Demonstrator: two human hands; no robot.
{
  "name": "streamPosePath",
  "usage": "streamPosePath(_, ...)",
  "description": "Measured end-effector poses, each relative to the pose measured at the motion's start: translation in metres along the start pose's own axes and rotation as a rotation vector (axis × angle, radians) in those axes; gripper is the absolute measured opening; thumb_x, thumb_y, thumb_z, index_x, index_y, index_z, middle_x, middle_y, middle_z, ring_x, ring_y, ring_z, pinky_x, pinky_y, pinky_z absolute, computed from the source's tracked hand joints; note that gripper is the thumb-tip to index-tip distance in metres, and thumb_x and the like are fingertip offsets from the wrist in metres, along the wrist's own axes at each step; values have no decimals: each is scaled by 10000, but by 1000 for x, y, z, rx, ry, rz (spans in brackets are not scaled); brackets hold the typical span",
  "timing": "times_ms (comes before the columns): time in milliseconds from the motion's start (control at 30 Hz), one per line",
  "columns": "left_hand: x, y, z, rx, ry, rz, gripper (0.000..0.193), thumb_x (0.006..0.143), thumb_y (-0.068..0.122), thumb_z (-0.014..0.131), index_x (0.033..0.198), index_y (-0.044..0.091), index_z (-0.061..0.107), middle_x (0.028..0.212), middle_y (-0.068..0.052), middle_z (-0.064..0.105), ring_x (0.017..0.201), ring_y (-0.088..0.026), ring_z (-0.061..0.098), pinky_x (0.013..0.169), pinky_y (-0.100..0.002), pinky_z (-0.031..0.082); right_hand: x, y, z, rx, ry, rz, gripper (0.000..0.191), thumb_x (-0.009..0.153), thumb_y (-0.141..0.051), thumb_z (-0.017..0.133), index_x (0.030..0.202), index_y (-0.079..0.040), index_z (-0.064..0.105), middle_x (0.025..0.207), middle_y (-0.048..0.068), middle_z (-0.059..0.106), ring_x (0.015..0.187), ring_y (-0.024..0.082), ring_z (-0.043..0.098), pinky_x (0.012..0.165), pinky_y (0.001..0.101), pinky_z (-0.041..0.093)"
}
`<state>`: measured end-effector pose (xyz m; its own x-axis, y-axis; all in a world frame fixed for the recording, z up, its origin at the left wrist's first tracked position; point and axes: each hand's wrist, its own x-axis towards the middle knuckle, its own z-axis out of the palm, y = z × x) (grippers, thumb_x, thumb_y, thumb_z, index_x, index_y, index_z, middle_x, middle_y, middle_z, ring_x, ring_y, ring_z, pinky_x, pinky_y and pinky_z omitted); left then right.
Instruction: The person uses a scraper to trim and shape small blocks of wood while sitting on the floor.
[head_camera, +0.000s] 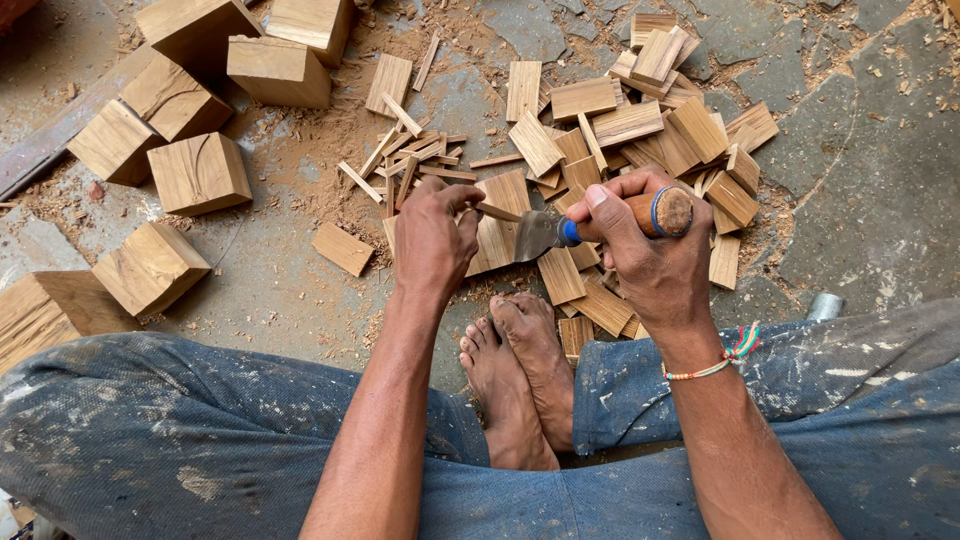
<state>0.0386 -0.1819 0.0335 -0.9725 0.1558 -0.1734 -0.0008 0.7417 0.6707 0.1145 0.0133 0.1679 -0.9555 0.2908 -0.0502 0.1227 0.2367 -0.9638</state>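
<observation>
My right hand (640, 245) grips the wooden handle of a chisel (610, 222) that has a blue collar and a flat metal blade pointing left. My left hand (432, 235) pinches a thin flat wooden piece (500, 228) held upright on the floor, with the blade's edge against it. Both hands are just beyond my bare feet (520, 375), which rest together on the stone floor between my knees.
A heap of small flat wooden slabs (640, 120) lies behind the hands. Thin splinters and sawdust (405, 150) sit at centre. Larger wooden blocks (195, 110) are scattered at the left. A small metal cylinder (825, 305) lies at the right.
</observation>
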Motion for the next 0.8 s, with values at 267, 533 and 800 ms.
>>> streamPosePath(267, -4, 8, -12, 101, 31, 112, 194, 905, 117, 730, 1091, 117, 784, 961, -72, 707, 818, -197, 674, 785, -366, 591, 0, 1, -1, 21, -4, 5, 201, 986, -221, 687, 896, -43, 662, 870, 51, 771, 600, 34, 604, 503, 195, 485)
streamPosePath(533, -2, 7, 1, -27, 53, 211, 191, 869, 35, 721, 1054, 51, 767, 1002, -97, 747, 863, -198, 729, 815, -338, 626, 1, -5, 5, 154, -45, -62, 190, 997, -196, 682, 894, -37, 664, 886, 52, 729, 828, 113, 728, 744, 267, 642)
streamPosePath(800, 2, 8, -3, -165, 34, 139, 203, 864, 99, 761, 1063, 110, 795, 1044, -103, 774, 879, -192, 745, 806, -337, 631, 0, -13, 1, 192, -57, -239, 213, 1066, -135, 675, 895, -33, 598, 850, 62, 656, 853, 145, 703, 804, 299, 605)
